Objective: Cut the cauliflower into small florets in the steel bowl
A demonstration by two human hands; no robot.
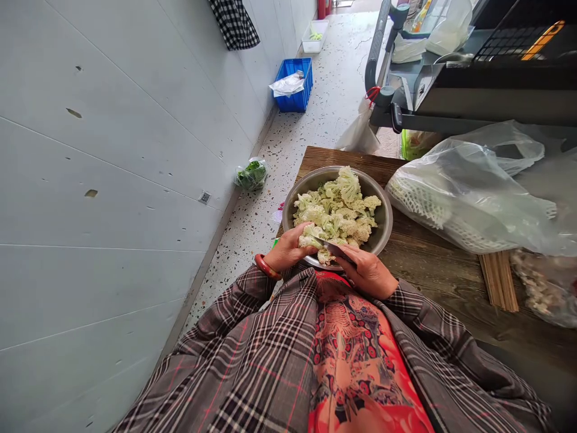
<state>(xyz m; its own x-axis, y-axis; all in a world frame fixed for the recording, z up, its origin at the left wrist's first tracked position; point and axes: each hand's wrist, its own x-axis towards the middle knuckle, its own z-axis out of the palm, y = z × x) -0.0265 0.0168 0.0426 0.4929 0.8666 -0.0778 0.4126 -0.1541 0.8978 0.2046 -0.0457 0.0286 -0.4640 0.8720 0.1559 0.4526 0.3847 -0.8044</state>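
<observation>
My left hand (287,249) is closed around a piece of cauliflower (309,238) over the near left rim of a metal bowl. In my right hand (367,270) is a knife (334,248), its blade pointing left and touching or very close to the cauliflower piece. Below both hands, the round steel bowl (386,227) holds a heap of cut cauliflower florets (345,207), pale cream with some greenish stems. My right fingers cover the knife's handle.
The bowl stands on a dark wooden table (424,270). To the right lie a clear plastic bag (469,186) with netted contents and a bundle of wooden sticks (498,281). Bagged greens (251,175) and a blue crate (295,99) rest on the floor by the wall.
</observation>
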